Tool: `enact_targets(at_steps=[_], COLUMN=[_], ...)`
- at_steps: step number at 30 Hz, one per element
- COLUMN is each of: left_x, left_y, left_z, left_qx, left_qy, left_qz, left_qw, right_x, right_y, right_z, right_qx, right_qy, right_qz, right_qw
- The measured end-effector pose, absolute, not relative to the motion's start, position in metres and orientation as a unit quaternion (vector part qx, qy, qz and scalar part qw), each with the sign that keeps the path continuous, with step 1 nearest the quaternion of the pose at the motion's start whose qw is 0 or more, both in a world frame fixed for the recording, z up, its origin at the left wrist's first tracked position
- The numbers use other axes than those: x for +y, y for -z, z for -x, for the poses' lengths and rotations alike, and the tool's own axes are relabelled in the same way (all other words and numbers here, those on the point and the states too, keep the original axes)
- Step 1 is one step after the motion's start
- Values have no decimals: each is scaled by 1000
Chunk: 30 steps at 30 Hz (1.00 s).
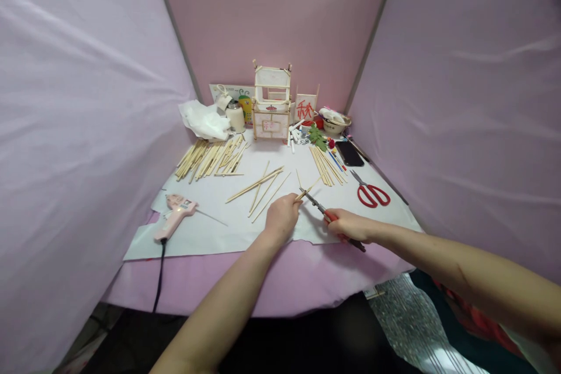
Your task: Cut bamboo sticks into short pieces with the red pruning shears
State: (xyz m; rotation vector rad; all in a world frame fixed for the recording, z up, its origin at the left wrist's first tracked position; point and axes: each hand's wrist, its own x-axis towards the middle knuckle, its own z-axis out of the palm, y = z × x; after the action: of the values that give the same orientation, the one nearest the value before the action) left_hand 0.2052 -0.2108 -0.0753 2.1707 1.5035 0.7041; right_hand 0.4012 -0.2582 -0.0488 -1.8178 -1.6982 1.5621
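Note:
My left hand [283, 217] is closed around thin wooden sticks [300, 196] that stick out past the fingertips. My right hand [349, 225] grips a pair of shears [316, 204] with red and dark handles. The shears' jaws are at the held sticks, just beyond my left fingers; whether they have bitten in is too small to tell. Left of my left hand, several loose wooden sticks [256, 184] lie crossed on the white sheet [214, 210]. Red-handled scissors [371, 193] lie on the sheet to the right, apart from my right hand.
A pink glue gun [175, 217] lies at left, its cord over the front edge. Behind it is a large pile of sticks [210, 158]. A stick-framed model [272, 114] stands at the back. More sticks [326, 165] and a phone [349, 153] lie at right. Fabric walls enclose the sides.

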Motion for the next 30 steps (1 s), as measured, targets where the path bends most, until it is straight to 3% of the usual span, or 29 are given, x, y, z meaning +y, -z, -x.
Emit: enact_targets(at_steps=[19, 30], left_x=[-203, -203], left_y=[75, 80], left_z=[-198, -198], left_qx=[514, 515], left_qy=[-281, -265], left_qz=[-775, -790], left_qw=[238, 201], right_x=[-260, -261], right_y=[45, 57], right_z=[-397, -386], right_qx=[-580, -558], right_qy=[-535, -576], right_qz=[605, 579], right_qw=[103, 149])
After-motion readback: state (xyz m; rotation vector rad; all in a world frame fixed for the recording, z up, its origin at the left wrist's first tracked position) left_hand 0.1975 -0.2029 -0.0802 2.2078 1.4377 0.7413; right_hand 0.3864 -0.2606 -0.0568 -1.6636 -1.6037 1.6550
